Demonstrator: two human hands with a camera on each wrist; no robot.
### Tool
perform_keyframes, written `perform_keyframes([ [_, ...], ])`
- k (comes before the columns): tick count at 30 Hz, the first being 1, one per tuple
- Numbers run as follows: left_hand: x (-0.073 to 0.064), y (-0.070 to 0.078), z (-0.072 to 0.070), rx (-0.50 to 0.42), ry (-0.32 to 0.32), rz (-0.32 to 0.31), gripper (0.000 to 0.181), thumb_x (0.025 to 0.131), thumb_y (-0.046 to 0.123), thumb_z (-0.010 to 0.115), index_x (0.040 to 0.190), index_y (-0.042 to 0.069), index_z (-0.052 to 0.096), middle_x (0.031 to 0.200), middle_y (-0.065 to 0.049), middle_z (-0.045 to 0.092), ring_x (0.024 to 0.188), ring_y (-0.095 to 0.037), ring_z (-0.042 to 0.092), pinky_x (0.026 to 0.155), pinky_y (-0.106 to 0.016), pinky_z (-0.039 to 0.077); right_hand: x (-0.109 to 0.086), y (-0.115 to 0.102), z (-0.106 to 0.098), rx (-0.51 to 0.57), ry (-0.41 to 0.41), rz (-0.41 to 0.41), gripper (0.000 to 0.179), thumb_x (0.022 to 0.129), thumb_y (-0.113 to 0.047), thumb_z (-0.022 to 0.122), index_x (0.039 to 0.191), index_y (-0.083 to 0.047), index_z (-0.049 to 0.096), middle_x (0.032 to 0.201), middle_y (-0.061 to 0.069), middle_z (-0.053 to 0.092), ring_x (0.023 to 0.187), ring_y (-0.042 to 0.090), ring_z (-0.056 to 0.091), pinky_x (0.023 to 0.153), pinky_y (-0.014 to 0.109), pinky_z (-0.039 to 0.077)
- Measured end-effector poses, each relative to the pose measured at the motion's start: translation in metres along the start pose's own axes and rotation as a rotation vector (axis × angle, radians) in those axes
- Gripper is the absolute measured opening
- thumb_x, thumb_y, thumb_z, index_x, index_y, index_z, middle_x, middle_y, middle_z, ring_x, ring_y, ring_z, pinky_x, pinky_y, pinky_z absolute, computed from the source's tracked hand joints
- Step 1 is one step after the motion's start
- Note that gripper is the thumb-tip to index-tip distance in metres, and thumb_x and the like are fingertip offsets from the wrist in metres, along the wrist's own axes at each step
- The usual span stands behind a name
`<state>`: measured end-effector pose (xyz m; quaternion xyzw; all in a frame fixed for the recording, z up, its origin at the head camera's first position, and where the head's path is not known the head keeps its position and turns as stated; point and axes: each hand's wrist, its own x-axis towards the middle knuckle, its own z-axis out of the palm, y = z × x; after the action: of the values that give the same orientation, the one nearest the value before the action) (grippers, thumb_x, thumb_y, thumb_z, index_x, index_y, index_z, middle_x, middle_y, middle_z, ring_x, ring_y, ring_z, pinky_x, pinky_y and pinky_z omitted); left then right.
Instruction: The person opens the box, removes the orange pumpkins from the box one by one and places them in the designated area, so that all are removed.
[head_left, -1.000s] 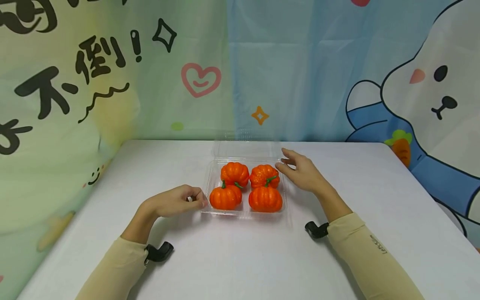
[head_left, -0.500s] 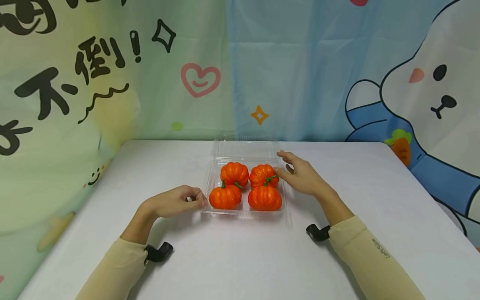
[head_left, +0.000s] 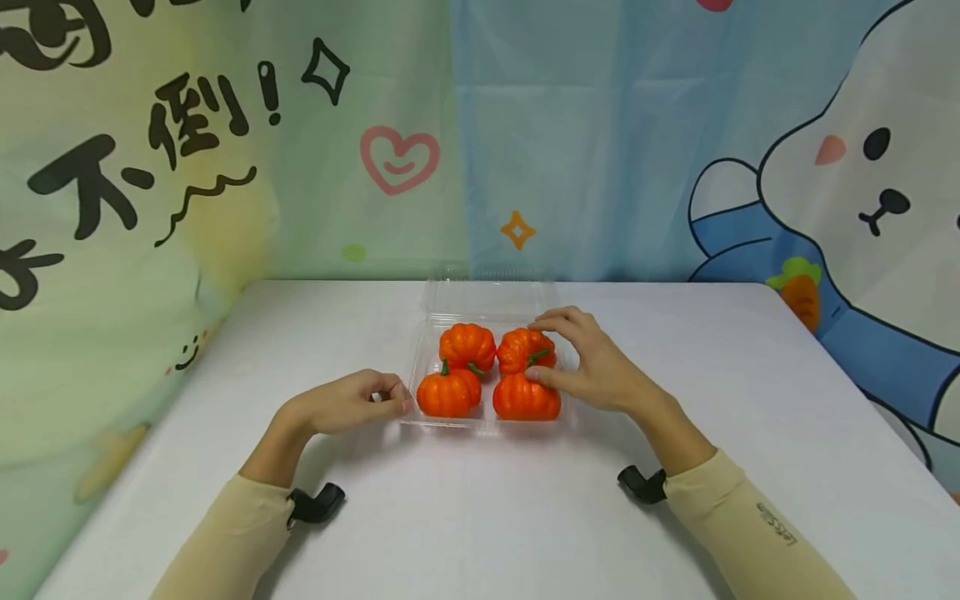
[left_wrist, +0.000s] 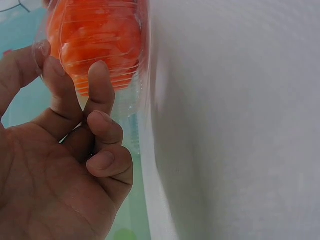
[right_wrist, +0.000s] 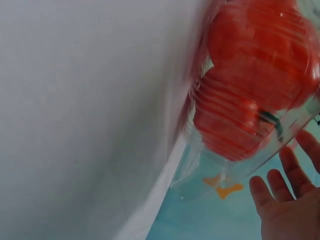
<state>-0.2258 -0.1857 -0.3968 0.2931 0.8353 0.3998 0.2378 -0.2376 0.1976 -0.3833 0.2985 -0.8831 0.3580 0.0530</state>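
White table [head_left: 480, 517] leaves me open room before the clear box [head_left: 442, 423], its left rim pinched by the left hand [head_left: 341, 404], front-left pumpkin [head_left: 448, 394] stem-up, front-right pumpkin [head_left: 525, 400] lying long axis left-to-right, right hand [head_left: 592, 362] spread over the back-right pumpkin [head_left: 517, 350], open lid [head_left: 487, 297] and curtain [head_left: 547, 150] beyond.

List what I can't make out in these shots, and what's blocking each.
- Head view: whether the right grip touches the back right pumpkin; its fingers cover the pumpkin's edge.
- Head view: lettering on the right sleeve; too small and blurred.
- Left wrist view: top of the nearest pumpkin; cut off by the upper edge.
- Right wrist view: upper end of the clear box; cut off by the upper edge.
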Motion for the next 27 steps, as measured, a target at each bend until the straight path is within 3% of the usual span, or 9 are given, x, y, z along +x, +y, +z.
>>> perform_keyframes([
  [6,0.0,0.0,0.0,-0.007,-0.005,-0.001,0.022,0.102,0.023,0.059,0.092,0.004,0.064,0.086,0.003,0.055,0.081,-0.016,0.046,0.07,-0.027,0.035,-0.003,-0.008,0.001,0.001,-0.05,-0.016,0.055,0.087,-0.035,0.083,0.134,-0.015,0.063,0.139,0.003,0.054,0.131,0.029,0.043,0.105,0.06,0.041],
  [11,0.0,0.0,-0.002,0.002,0.008,0.007,0.02,0.103,0.021,0.059,0.092,0.005,0.064,0.09,0.001,0.058,0.088,-0.019,0.05,0.075,-0.027,0.038,-0.005,-0.011,0.001,-0.035,-0.075,-0.056,0.043,0.087,-0.035,0.082,0.123,-0.014,0.07,0.12,0.0,0.062,0.113,0.023,0.049,0.092,0.052,0.047],
  [17,0.0,-0.002,-0.001,-0.005,0.008,0.015,0.019,0.103,0.019,0.057,0.095,0.004,0.064,0.096,-0.005,0.062,0.098,-0.023,0.053,0.085,-0.03,0.041,-0.008,-0.014,0.004,-0.157,-0.046,-0.142,0.038,0.087,-0.039,0.082,0.114,-0.014,0.073,0.105,0.0,0.06,0.099,0.017,0.049,0.083,0.039,0.047],
  [22,-0.001,-0.001,-0.001,-0.009,0.005,0.021,0.018,0.103,0.018,0.057,0.094,0.003,0.063,0.098,-0.006,0.063,0.1,-0.023,0.054,0.088,-0.033,0.041,-0.009,-0.021,0.005,-0.25,-0.062,-0.222,0.031,0.091,-0.04,0.077,0.106,-0.013,0.074,0.1,-0.004,0.069,0.09,0.016,0.052,0.08,0.035,0.045],
  [27,-0.002,-0.001,-0.001,-0.012,-0.001,0.025,0.017,0.102,0.017,0.057,0.092,0.004,0.062,0.095,-0.003,0.061,0.098,-0.022,0.053,0.085,-0.03,0.04,-0.012,-0.028,0.006,-0.247,-0.152,-0.166,0.039,0.094,-0.045,0.073,0.115,-0.013,0.07,0.101,-0.006,0.067,0.09,0.017,0.06,0.083,0.036,0.051],
])
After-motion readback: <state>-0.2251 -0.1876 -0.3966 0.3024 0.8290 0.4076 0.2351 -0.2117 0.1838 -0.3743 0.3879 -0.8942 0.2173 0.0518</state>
